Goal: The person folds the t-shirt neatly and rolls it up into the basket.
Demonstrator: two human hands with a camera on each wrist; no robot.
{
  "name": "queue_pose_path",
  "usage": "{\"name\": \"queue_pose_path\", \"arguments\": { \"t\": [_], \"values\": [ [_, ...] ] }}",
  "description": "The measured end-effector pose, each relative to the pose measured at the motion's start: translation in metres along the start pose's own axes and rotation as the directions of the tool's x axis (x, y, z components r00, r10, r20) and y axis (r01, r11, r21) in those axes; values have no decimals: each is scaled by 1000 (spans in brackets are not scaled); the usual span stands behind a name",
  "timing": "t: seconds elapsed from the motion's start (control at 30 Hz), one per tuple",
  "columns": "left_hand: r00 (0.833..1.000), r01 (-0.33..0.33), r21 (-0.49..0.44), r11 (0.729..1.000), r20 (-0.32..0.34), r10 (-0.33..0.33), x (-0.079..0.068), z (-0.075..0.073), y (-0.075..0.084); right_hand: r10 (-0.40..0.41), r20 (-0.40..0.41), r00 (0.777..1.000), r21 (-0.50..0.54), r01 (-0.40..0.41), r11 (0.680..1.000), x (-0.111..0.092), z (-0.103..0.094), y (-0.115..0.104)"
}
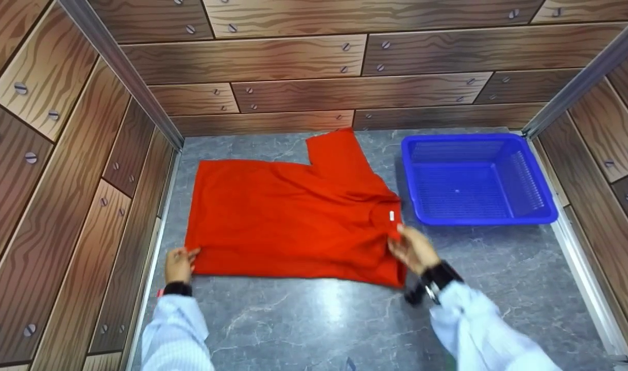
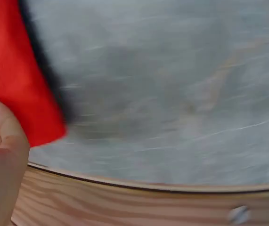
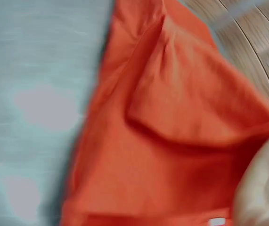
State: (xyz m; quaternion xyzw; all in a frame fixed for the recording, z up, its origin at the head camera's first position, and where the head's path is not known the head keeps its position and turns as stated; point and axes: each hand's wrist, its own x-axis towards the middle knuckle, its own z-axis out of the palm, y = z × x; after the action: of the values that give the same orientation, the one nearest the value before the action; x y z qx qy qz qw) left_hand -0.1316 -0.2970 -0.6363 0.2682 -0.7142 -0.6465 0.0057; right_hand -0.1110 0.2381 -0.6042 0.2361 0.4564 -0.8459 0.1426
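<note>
A red T-shirt [image 1: 272,216] lies on the grey marbled surface, its collar to the right and one sleeve spread toward the back wall. Its near side is folded inward. My left hand [image 1: 179,264] pinches the near corner of the hem; in the left wrist view the thumb [image 2: 0,117] lies over the cloth. At the collar end, my right hand [image 1: 416,249] grips the fabric just below the white neck label [image 1: 391,216]. The right wrist view shows the cloth [image 3: 172,113] drawn up in a loose fold toward that hand [image 3: 264,183], which is partly cut off.
A blue plastic basket [image 1: 478,223] stands at the back right, close to the shirt's collar end. Wood-patterned panels [image 1: 298,98] enclose the surface at the back and both sides. A metal strip [image 1: 581,278] runs along the right edge.
</note>
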Motion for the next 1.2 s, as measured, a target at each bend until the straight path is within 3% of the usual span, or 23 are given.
{"name": "queue_pose_path", "arguments": {
  "t": [0.07,0.13,0.23,0.33,0.4,0.47,0.5,0.53,0.57,0.63,0.67,0.73,0.8,0.87,0.9,0.97,1.0,1.07,1.1,1.2],
  "values": [
    [998,-50,86,995,-28,53,7,13,8,-27,-97,995,-4,27,1000,18,15,-12],
    [996,-69,164,984,-50,78,13,21,13,-58,-143,988,-51,51,997,30,29,-20],
    [997,-53,213,976,-46,64,27,26,5,-82,-201,976,-131,56,990,42,47,-27],
    [998,-65,126,990,5,65,62,22,-42,-84,-253,964,-180,38,983,48,57,-27],
    [983,-179,81,981,48,175,89,20,-91,-68,-272,960,-172,21,985,50,60,-25],
    [967,-246,129,961,99,235,90,25,-106,-32,-273,962,-119,0,993,51,58,-21],
    [962,-267,177,947,108,251,84,30,-107,-5,-268,963,-84,-18,996,50,55,-18],
    [961,-271,259,927,124,246,69,37,-96,30,-268,963,-42,-43,998,49,52,-14],
    [952,-305,340,890,119,281,56,45,-91,65,-273,960,-5,-69,998,48,48,-8],
    [950,-306,504,807,112,290,21,64,-62,144,-283,948,52,-135,990,44,39,5],
    [938,-327,560,761,95,333,13,75,-61,174,-292,940,72,-160,984,43,35,12],
    [894,-401,612,681,101,436,-6,96,-56,210,-323,923,81,-194,978,42,27,26],
    [852,-467,617,634,123,508,-18,118,-56,210,-344,915,63,-200,978,41,22,38],
    [837,-514,561,649,162,523,-29,140,-56,181,-358,916,18,-187,982,43,19,46],
    [839,-525,522,673,185,511,-34,150,-56,162,-364,917,-13,-179,984,44,18,49],
    [853,-522,413,746,243,462,-45,170,-54,125,-368,921,-68,-161,985,46,18,53],
    [849,-524,340,781,277,449,-49,180,-55,106,-365,925,-99,-152,983,47,18,54],
    [842,-489,198,850,361,401,-57,202,-55,69,-368,927,-164,-137,977,50,19,51],
    [821,-484,108,869,400,408,-55,216,-66,49,-374,926,-191,-129,973,50,20,49],
    [815,-345,-5,938,495,302,-62,249,-63,-21,-389,921,-286,-99,953,53,21,41]
  ]
}}
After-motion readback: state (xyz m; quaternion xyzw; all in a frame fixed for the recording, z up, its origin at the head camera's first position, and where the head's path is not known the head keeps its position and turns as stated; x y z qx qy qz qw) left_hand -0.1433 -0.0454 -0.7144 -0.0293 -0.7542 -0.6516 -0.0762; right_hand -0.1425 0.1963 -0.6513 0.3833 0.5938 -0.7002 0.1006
